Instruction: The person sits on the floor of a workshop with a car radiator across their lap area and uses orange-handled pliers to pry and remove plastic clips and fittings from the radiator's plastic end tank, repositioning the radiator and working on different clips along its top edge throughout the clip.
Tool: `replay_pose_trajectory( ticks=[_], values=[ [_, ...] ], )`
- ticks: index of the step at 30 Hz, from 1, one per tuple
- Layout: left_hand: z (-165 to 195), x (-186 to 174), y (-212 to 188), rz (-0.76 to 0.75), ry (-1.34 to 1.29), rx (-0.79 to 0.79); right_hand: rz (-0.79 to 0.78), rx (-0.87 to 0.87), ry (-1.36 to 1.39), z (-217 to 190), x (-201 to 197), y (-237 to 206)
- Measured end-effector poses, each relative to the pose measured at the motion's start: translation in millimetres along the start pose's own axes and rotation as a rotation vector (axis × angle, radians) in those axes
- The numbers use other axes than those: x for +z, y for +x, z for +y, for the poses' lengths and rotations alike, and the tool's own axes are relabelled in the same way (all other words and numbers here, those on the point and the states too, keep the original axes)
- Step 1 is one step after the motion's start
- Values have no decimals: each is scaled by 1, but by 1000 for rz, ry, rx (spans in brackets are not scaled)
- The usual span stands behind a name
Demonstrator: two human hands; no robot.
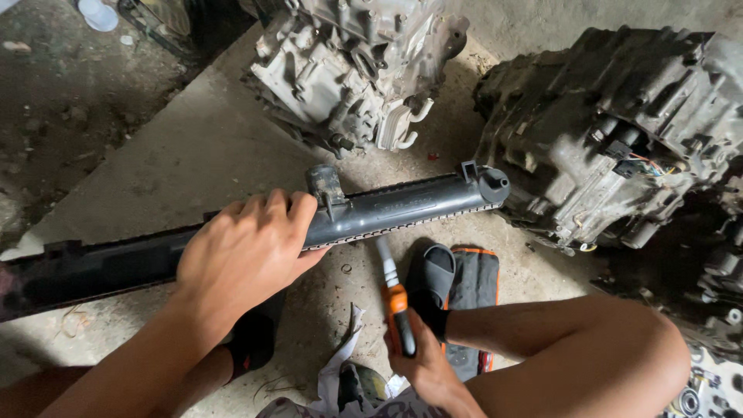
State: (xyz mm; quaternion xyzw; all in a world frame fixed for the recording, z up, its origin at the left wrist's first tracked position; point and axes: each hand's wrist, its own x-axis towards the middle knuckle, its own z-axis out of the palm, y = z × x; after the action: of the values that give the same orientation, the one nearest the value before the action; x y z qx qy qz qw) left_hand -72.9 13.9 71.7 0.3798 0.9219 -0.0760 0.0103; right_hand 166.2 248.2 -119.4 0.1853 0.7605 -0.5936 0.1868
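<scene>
Concrete floor point(193, 155) is carrying two large engine or gearbox castings, a dark one point(619, 131) lying beyond the right hand and a paler one point(348, 70) sitting beyond the left hand. Between them and the person, a long black plastic radiator tank point(387, 213) is stretching across the view, its capped end pointing right. The left hand point(244, 251) is curling over the tank's top edge, fingers closed on it, pinning it down. The right hand point(422, 360) is gripping an orange-handled screwdriver point(396, 306), shaft angling up toward the tank's crimped lower seam. Judging by this, prying at the seam is the step in hand; the next move is calling for the tip seated under a crimp while the left hand is bracing.
</scene>
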Motion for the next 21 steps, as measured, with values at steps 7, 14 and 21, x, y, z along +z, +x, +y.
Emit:
replay_pose_trajectory(
  ticks=[7, 14, 21],
  values=[
    [0, 9, -3, 139, 15, 14, -33, 171, 922, -20, -36, -40],
    [0, 8, 0, 61, 31, 21, -37, -424, 325, -161, -65, -35],
    [-1, 14, -1, 154, 4, 31, -22, -329, 295, -199, -48, 6]
  ],
)
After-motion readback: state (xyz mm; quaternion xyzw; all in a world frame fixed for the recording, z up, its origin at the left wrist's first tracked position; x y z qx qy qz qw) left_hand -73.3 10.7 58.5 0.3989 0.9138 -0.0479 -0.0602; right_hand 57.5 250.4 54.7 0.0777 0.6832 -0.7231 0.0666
